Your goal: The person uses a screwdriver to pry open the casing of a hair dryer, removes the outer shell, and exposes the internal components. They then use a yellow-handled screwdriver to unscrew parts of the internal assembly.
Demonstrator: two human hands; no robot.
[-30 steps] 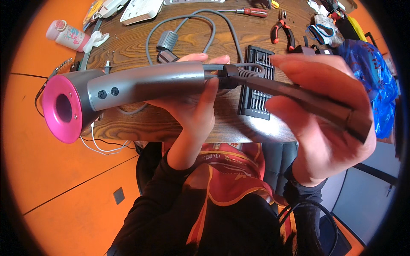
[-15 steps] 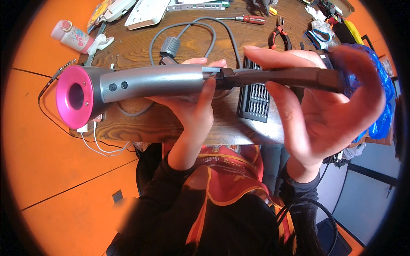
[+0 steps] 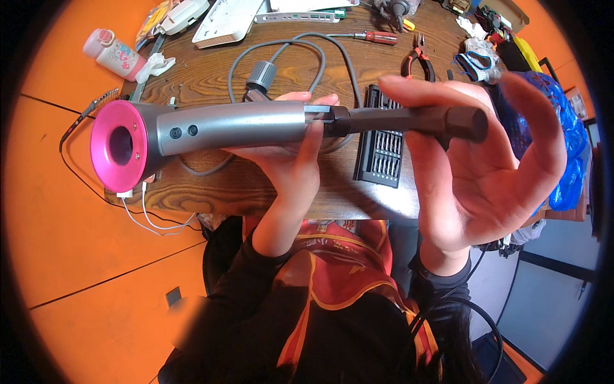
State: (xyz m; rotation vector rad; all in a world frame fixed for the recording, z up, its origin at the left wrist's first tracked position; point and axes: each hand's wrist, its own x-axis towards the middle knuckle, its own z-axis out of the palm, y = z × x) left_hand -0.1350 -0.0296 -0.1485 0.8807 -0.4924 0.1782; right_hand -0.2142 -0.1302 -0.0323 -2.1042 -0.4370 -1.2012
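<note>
A silver hair dryer (image 3: 236,131) with a pink ring (image 3: 102,146) at its head lies sideways in front of me. My left hand (image 3: 291,169) holds its handle from below, thumb near the dark, opened-looking end of the handle (image 3: 320,115). My right hand (image 3: 467,173) pinches a dark grey rod-like tool (image 3: 416,120) between thumb and fingers, other fingers curled apart. This tool has a thicker, faceted butt end, and its other end meets the handle's end; its exact kind and tip are hidden. Behind the handle, a grey mesh cylinder (image 3: 261,75) sits by the looped grey cable (image 3: 233,64).
A black bit set (image 3: 385,157) lies on the wooden table (image 3: 211,70) beneath the tool. Farther back are a red-handled screwdriver (image 3: 380,38), pliers (image 3: 417,59) and white casings (image 3: 224,24). A pink bottle (image 3: 115,54) stands left, a blue plastic bag (image 3: 572,147) right.
My right hand has shifted slightly and turned the tool, so its faceted butt end now shows. The hair dryer has moved a little to the right in view.
</note>
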